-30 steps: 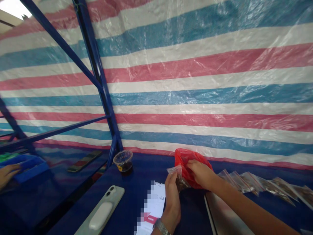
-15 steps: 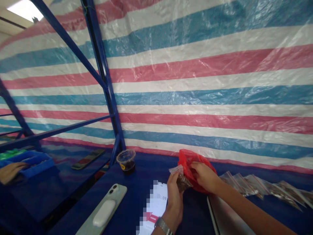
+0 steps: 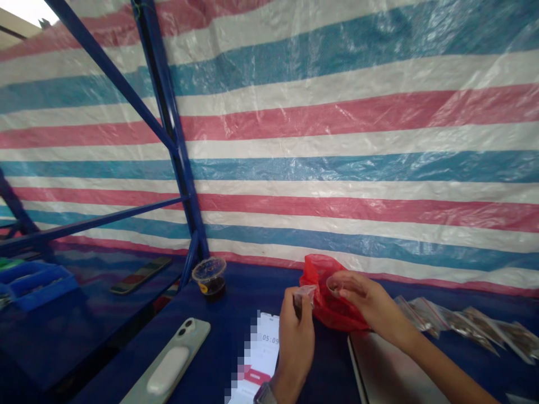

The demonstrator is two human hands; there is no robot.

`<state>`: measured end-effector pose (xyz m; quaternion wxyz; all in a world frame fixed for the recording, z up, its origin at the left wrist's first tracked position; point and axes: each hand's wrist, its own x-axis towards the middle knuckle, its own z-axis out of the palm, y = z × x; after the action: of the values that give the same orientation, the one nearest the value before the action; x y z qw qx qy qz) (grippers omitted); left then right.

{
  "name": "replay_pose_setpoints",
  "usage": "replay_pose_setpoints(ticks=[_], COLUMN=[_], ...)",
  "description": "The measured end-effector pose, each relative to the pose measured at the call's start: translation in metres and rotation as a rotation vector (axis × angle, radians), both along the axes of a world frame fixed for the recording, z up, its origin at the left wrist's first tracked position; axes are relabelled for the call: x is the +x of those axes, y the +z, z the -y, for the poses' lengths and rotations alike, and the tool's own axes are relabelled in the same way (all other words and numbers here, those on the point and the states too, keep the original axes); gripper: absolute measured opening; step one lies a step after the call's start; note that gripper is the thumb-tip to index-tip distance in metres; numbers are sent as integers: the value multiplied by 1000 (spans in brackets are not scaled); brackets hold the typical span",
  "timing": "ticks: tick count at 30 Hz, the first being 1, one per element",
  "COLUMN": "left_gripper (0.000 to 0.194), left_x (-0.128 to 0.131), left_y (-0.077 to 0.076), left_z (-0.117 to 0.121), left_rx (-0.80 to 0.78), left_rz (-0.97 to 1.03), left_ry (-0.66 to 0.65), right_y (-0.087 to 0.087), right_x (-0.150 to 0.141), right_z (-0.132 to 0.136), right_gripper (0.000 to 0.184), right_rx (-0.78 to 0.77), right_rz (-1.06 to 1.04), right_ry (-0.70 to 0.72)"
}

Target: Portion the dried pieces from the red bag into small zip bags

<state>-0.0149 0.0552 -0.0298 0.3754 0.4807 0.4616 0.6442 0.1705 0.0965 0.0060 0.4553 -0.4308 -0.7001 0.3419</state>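
Observation:
Upright over the blue table, my left hand is closed on a small clear zip bag, whose mouth shows between thumb and fingers; its contents are mostly hidden. My right hand grips a small round cup with something brownish in it. That cup is held over a crumpled red plastic bag. A row of zip bags with brown contents lies right of my right hand, overlapping each other.
A lit phone lies left of my left hand, a pale phone with a white case on it farther left. There stand a lidded tub and a blue bin. A laptop-like slab lies under my right arm.
My right hand has come up out of the red bag with the small cup in view. The zip bag in my left hand has turned upright. A co-worker's hand has left the blue bin.

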Motion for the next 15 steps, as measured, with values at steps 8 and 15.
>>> replay_pose_setpoints(ticks=[8,15], left_gripper=[24,30], left_x=[13,16], left_y=[2,2], left_z=[7,7], left_rx=[62,88], left_rz=[-195,-256], left_ry=[-170,-156], right_y=[32,40], right_x=[11,4], right_z=[36,52], right_gripper=[29,29], right_rx=[11,-11], right_rz=[46,192], right_ry=[32,39])
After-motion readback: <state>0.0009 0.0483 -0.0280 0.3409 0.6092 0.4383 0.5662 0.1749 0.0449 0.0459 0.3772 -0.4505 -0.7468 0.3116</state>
